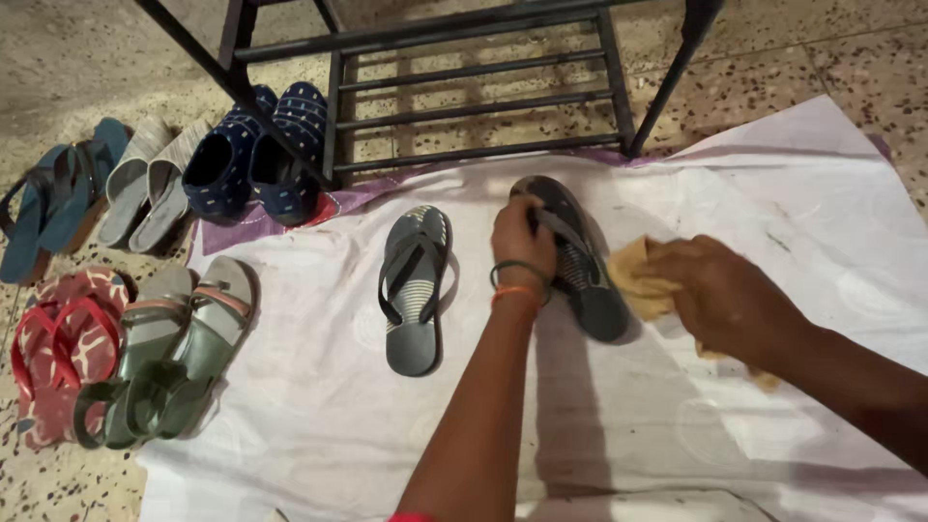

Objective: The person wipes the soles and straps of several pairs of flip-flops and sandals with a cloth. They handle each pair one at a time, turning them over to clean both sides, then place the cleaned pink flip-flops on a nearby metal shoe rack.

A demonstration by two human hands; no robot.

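Left hand is closed on the strap of a dark flip-flop, holding it tilted on the white cloth on the floor. Right hand is clenched around a yellow rag, pressed against the flip-flop's edge. Its mate lies flat just to the left. Other footwear lies beside a black rack.

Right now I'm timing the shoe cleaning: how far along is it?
In hand: the left hand grips a dark striped flip-flop while the right hand presses a tan cloth to it. Its mate lies apart on the white sheet, untouched. Whether the other pairs by the floor's edge are cleaned, I cannot tell.
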